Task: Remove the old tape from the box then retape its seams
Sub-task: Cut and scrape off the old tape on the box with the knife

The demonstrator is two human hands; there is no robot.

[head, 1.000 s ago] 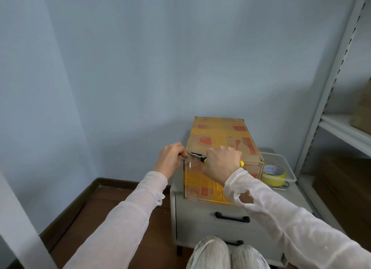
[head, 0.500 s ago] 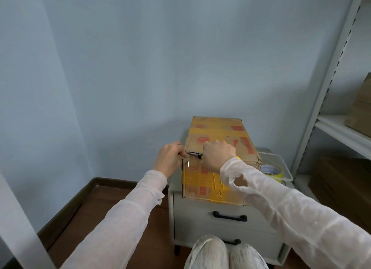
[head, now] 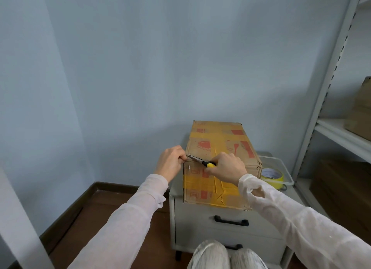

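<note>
A cardboard box (head: 218, 142) with red print and yellow tape bands stands on a grey drawer cabinet (head: 224, 234). My right hand (head: 227, 166) grips a yellow and black utility knife (head: 202, 162), its blade lying along the box's near top edge and pointing at the left corner. My left hand (head: 170, 163) pinches something thin at that top left corner; what it pinches is too small to make out. A yellow tape roll (head: 272, 175) sits in a clear tray (head: 281, 168) to the right of the box.
A metal shelving unit (head: 329, 84) stands on the right with brown boxes (head: 361, 112) on its shelves. A pale blue wall is behind the cabinet. Brown floor (head: 96, 214) lies to the left. My knees (head: 224, 256) are right in front of the cabinet drawers.
My right hand slid left along the box's top edge with the knife, then shifted slightly right, exposing more of the yellow handle. My left hand stayed at the corner.
</note>
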